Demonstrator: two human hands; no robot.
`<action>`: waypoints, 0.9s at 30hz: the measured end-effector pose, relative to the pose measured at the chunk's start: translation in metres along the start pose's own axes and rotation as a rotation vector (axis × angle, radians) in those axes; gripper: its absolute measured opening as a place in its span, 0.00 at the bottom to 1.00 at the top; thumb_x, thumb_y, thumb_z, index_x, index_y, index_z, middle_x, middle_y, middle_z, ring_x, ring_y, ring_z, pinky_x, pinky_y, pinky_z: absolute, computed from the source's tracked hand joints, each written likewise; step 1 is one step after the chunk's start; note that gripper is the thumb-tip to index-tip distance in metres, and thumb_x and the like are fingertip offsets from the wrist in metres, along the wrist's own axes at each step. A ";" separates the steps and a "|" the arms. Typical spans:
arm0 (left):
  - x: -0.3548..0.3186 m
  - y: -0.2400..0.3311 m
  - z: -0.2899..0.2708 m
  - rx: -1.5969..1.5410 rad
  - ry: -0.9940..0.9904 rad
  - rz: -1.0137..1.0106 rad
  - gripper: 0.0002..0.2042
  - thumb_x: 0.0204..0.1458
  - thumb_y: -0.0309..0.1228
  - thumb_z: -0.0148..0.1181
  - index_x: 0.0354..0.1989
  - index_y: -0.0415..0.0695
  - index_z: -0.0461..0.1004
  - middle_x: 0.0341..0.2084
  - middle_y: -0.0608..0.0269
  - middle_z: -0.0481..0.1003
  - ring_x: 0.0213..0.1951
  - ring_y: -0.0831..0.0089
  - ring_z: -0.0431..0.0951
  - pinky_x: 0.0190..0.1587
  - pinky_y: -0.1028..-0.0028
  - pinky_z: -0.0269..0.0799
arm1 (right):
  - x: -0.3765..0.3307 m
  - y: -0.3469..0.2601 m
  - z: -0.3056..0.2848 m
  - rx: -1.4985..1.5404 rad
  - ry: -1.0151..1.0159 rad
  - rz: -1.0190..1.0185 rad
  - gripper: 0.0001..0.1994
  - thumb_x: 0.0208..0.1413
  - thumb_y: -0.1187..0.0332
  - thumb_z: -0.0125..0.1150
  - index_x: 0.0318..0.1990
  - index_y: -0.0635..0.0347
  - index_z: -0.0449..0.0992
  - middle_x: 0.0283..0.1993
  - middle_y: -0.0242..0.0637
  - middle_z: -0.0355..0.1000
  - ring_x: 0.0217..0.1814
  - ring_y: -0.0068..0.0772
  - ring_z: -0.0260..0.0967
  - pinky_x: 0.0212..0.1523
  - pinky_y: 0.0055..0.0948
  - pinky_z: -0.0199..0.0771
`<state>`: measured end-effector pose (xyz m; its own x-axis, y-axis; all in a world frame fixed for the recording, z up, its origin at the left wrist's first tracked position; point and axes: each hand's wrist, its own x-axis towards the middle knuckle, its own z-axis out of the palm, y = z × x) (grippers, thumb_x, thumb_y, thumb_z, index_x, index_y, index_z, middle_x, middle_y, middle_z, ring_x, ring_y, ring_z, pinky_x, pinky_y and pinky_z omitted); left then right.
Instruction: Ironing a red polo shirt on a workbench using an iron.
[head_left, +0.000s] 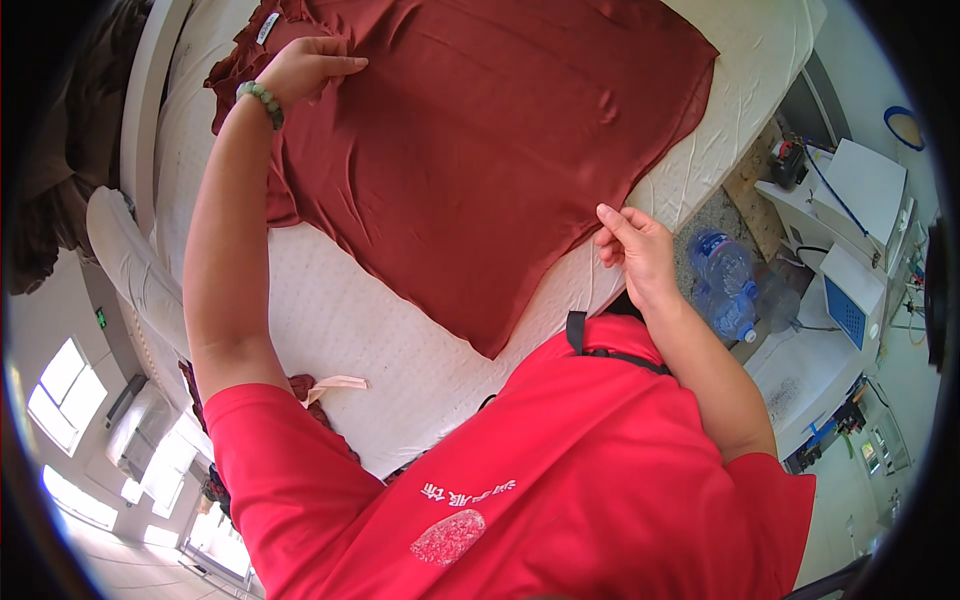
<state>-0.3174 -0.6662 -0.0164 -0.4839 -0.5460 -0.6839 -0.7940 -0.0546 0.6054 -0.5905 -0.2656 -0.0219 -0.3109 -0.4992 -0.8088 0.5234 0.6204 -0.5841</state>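
Your two hands spreading a dark red, thin knit garment [480,150] flat on a white padded desk [340,330]

Your left hand [305,68], with a green bead bracelet [262,100] at the wrist, lies on the ruffled far edge, fingers closed in a light pinch of cloth; your right hand [635,245] nips the near side edge between thumb and fingers, seemingly pulling against the other to keep the fabric taut. Clear plastic water bottles [722,285] stand on the floor beside the desk

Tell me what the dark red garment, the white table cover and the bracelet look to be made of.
Dark red garment: thin, drapey woven or knit fabric with a soft sheen and fine folds. White table cover: padded cloth, dimpled and creased. Bracelet: pale green round beads, possibly stone or glass.
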 end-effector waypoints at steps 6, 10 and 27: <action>0.008 -0.001 0.020 -0.117 0.146 -0.090 0.10 0.52 0.35 0.66 0.26 0.41 0.75 0.17 0.69 0.71 0.18 0.75 0.72 0.21 0.73 0.67 | 0.002 -0.002 -0.005 -0.052 -0.003 0.061 0.13 0.62 0.58 0.67 0.28 0.53 0.75 0.24 0.29 0.75 0.19 0.18 0.69 0.22 0.19 0.68; 0.001 0.014 0.046 0.221 0.326 -0.061 0.09 0.50 0.31 0.63 0.27 0.37 0.77 0.18 0.61 0.75 0.23 0.65 0.79 0.26 0.65 0.75 | 0.001 -0.003 -0.001 -0.159 0.027 0.038 0.16 0.62 0.55 0.65 0.29 0.56 0.75 0.24 0.32 0.76 0.18 0.20 0.70 0.21 0.20 0.70; -0.215 -0.038 0.346 0.281 1.081 -0.041 0.31 0.48 0.27 0.60 0.65 0.40 0.66 0.67 0.46 0.62 0.70 0.49 0.59 0.72 0.44 0.48 | -0.001 -0.083 -0.013 -1.311 -0.158 -0.969 0.19 0.55 0.63 0.67 0.52 0.59 0.76 0.44 0.44 0.78 0.44 0.44 0.78 0.45 0.36 0.77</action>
<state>-0.3105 -0.2574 -0.0335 0.0103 -0.9954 0.0949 -0.9232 0.0270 0.3835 -0.6444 -0.3085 0.0267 0.0200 -0.9868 -0.1605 -0.8240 0.0747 -0.5616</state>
